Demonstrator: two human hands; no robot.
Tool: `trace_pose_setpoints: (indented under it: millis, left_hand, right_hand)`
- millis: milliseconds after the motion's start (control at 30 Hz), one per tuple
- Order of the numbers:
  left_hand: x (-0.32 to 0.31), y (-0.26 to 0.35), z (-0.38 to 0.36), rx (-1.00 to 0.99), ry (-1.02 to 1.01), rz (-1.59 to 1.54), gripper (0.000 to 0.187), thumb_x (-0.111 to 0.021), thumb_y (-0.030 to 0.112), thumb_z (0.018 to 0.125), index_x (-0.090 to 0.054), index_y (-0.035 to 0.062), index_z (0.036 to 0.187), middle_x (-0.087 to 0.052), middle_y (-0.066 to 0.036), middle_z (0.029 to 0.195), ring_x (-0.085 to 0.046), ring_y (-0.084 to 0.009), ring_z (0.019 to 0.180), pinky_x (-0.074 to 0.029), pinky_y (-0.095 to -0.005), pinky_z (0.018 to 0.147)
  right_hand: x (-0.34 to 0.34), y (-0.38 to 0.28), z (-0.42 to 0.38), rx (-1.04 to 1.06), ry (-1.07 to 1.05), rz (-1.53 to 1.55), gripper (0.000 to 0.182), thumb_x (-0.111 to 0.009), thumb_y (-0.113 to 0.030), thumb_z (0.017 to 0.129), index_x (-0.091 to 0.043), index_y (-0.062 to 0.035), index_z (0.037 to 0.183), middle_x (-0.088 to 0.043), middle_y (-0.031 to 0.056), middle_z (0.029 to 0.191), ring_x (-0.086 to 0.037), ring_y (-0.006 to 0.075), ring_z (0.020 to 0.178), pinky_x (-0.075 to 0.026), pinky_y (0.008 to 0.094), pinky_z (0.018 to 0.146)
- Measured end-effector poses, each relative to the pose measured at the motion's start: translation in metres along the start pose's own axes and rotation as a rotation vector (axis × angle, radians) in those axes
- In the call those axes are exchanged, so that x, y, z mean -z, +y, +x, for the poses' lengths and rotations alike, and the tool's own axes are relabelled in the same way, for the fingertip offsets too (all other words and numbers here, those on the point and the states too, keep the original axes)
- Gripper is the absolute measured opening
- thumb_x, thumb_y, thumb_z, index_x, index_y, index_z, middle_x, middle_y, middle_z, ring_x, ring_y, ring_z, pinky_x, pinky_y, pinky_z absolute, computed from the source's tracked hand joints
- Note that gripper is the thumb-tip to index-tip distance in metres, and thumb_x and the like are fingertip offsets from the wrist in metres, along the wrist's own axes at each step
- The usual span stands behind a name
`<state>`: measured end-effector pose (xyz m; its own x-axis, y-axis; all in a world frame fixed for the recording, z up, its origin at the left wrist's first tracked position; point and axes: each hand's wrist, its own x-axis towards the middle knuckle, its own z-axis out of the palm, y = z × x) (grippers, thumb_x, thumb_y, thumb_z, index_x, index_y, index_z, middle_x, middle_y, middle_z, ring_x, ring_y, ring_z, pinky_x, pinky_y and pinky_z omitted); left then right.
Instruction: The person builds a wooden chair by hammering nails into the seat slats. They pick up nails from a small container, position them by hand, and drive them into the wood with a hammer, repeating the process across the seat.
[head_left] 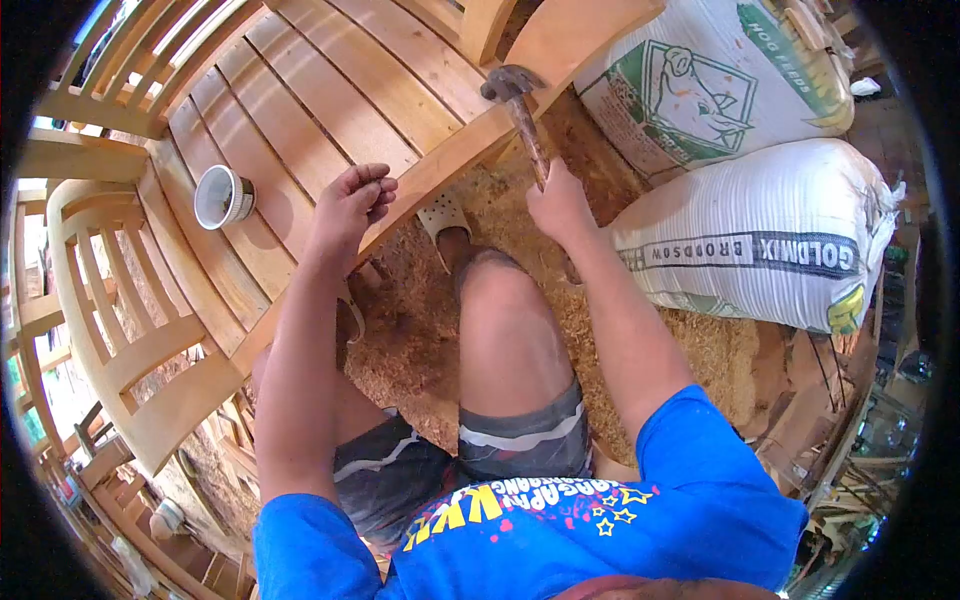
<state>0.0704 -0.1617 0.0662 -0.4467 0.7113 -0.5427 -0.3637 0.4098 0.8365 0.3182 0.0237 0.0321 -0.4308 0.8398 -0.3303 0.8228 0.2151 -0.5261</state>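
My right hand [562, 205] is wrapped round the wooden handle of a claw hammer [528, 130], whose dark metal head overlaps the front rail of a slatted wooden bench [290, 100] in this view. Over the bench's front edge, my left hand [357, 205] is raised with its fingers curled in; I cannot tell what, if anything, they hold. A white plastic tub [224, 197] with small dark contents stands on the slats to the left of that hand.
Two full white sacks, one with a pig drawing [690, 95] and one lettered GOLDMIX [770, 235], lie at the right. Wood shavings [410, 345] cover the floor round my legs. A slatted wooden armrest [120, 300] closes the bench's left end.
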Motion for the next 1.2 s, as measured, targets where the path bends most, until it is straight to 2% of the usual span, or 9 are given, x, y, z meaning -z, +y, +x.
trace_pose_setpoints:
  millis: [100,400,600,800,900,1000,1100,1133,1200]
  left_hand:
    - [-0.011,0.006,-0.015,0.000,0.002,-0.195,0.039,-0.056,0.006,0.104,-0.052,-0.0018,0.142,-0.067,-0.008,0.112,-0.066,-0.0177,0.109,-0.055,-0.0302,0.099]
    - [-0.004,0.031,0.013,0.014,-0.167,-0.563,0.020,-0.060,0.002,0.101,-0.057,0.0039,0.120,-0.069,-0.010,0.113,-0.069,-0.0250,0.112,-0.059,-0.0330,0.095]
    - [0.002,0.027,0.034,-0.090,-0.155,-0.461,0.022,-0.067,0.012,0.102,-0.059,0.0048,0.122,-0.071,-0.009,0.111,-0.071,-0.0220,0.106,-0.060,-0.0308,0.092]
    - [0.007,0.013,0.053,-0.041,-0.034,-0.248,0.019,-0.069,0.021,0.103,-0.063,0.0073,0.115,-0.069,-0.002,0.106,-0.067,-0.0121,0.094,-0.053,-0.0238,0.075]
    - [0.012,0.004,0.066,-0.045,-0.027,-0.193,0.020,-0.067,0.027,0.104,-0.063,0.0105,0.114,-0.066,0.001,0.101,-0.061,-0.0080,0.087,-0.046,-0.0217,0.067]
    - [0.004,0.013,0.051,-0.044,0.119,-0.195,0.022,-0.065,0.031,0.105,-0.061,0.0124,0.115,-0.064,0.001,0.098,-0.056,-0.0062,0.082,-0.043,-0.0222,0.063]
    - [0.009,0.007,0.057,-0.061,0.174,-0.216,0.015,-0.065,0.026,0.104,-0.062,0.0146,0.113,-0.066,0.000,0.093,-0.049,-0.0066,0.069,-0.042,-0.0233,0.059]
    - [0.012,0.004,0.059,-0.071,0.161,-0.205,0.016,-0.065,0.026,0.104,-0.062,0.0147,0.114,-0.066,0.000,0.093,-0.048,-0.0063,0.069,-0.041,-0.0229,0.058]
    - [0.014,0.000,0.061,-0.090,0.131,-0.179,0.016,-0.065,0.025,0.104,-0.062,0.0150,0.116,-0.067,0.000,0.094,-0.046,-0.0055,0.068,-0.040,-0.0220,0.056]
  right_hand:
    - [0.000,0.002,-0.001,0.036,0.011,0.021,0.038,-0.066,-0.012,0.090,-0.051,0.0071,0.118,-0.067,0.0368,0.105,-0.066,0.0525,0.103,-0.053,0.0581,0.092]
    - [-0.012,-0.005,-0.004,-0.009,0.053,-0.001,0.037,-0.067,-0.013,0.090,-0.052,0.0070,0.116,-0.067,0.0369,0.105,-0.066,0.0522,0.105,-0.052,0.0586,0.092]
    - [-0.013,-0.008,-0.006,0.061,0.118,-0.065,0.036,-0.067,-0.016,0.090,-0.053,0.0076,0.113,-0.068,0.0353,0.102,-0.066,0.0519,0.103,-0.052,0.0584,0.090]
    - [0.033,-0.053,-0.040,0.107,0.059,0.002,0.032,-0.068,-0.021,0.092,-0.058,0.0068,0.105,-0.070,0.0289,0.088,-0.069,0.0498,0.088,-0.054,0.0535,0.081]
    - [0.065,-0.095,-0.072,0.415,0.238,0.244,0.029,-0.069,-0.021,0.095,-0.058,0.0042,0.104,-0.071,0.0215,0.085,-0.072,0.0388,0.079,-0.055,0.0464,0.074]
    - [0.079,-0.113,-0.087,0.525,0.328,0.523,0.024,-0.069,-0.019,0.097,-0.057,0.0016,0.104,-0.071,0.0142,0.083,-0.071,0.0261,0.072,-0.054,0.0392,0.067]
    - [0.060,-0.091,-0.076,0.731,0.425,0.528,0.012,-0.070,-0.011,0.099,-0.060,-0.0043,0.102,-0.056,-0.0039,0.076,-0.055,0.0046,0.067,-0.047,0.0222,0.062]
    - [0.042,-0.072,-0.070,0.650,0.418,0.522,0.018,-0.070,-0.014,0.098,-0.058,-0.0016,0.101,-0.064,0.0059,0.077,-0.063,0.0144,0.067,-0.052,0.0304,0.064]
    - [0.012,-0.030,-0.049,0.380,0.142,0.026,0.023,-0.067,-0.018,0.097,-0.058,0.0011,0.107,-0.069,0.0186,0.086,-0.069,0.0341,0.076,-0.055,0.0443,0.069]
